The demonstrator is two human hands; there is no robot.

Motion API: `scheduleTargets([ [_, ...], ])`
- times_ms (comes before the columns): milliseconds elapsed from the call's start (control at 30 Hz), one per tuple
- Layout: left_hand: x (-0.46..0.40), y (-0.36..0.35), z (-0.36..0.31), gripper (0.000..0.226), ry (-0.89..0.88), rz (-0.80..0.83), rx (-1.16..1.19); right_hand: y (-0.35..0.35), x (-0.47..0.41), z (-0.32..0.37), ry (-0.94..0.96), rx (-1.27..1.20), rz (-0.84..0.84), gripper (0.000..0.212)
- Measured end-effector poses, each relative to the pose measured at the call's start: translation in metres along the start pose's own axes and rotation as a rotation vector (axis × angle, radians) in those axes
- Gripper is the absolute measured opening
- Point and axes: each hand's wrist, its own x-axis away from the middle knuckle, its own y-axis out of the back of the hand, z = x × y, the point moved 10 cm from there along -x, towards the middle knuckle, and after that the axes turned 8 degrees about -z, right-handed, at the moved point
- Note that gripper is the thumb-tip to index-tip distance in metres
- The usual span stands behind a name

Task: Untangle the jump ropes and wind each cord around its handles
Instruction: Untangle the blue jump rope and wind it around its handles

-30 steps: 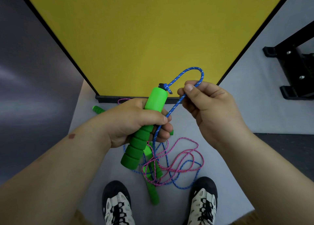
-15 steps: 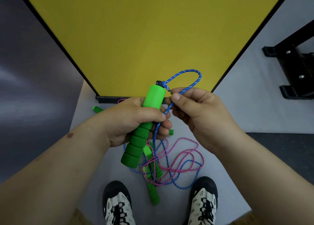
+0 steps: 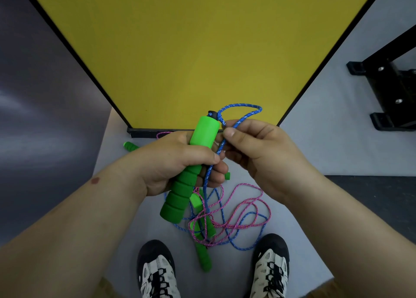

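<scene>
- Pale grey floor [image 3: 315, 153] underfoot, with a big yellow panel [image 3: 191, 50] in a black frame standing ahead; its bottom edge meets the floor just past the hands. Dark wall on the left side, and a black metal stand [image 3: 391, 88] sits on the floor toward the right edge.
- Left hand [image 3: 175, 160] has its fingers and thumb curled round a green foam handle [image 3: 191, 169], gripping it about mid-length.
- That handle's long axis runs diagonally: smooth capped end points up and away toward the yellow panel, ribbed butt end points down and left toward the person.
- Blue cord [image 3: 243, 113] comes out of the cap, arcs up in a loop over to the right, then drops back down along the handle and past the left fingers.
- Right hand [image 3: 258, 153] is right beside the handle's top, thumb and forefinger pinching the blue cord, other fingers curled in.
- Down on the floor between the two shoes [image 3: 157, 273] there's a messy pile: pink cord [image 3: 245, 207] looped through more blue cord, tangled over other green handles [image 3: 202, 252] lying roughly lengthwise away from the person.
- One more green handle [image 3: 130, 145] lies near the panel's bottom left corner, mostly hidden behind the left hand.
</scene>
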Motion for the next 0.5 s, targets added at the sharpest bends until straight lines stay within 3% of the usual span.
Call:
scheduleTargets([
  [100,0.0,0.0,-0.001,0.009,-0.008,0.008,-0.005,-0.002,0.001,0.001,0.037,0.045,0.016,0.007],
  [500,0.001,-0.004,0.001,0.01,-0.007,0.032,-0.003,0.03,-0.007,0.024,0.17,-0.048,-0.224,0.006],
])
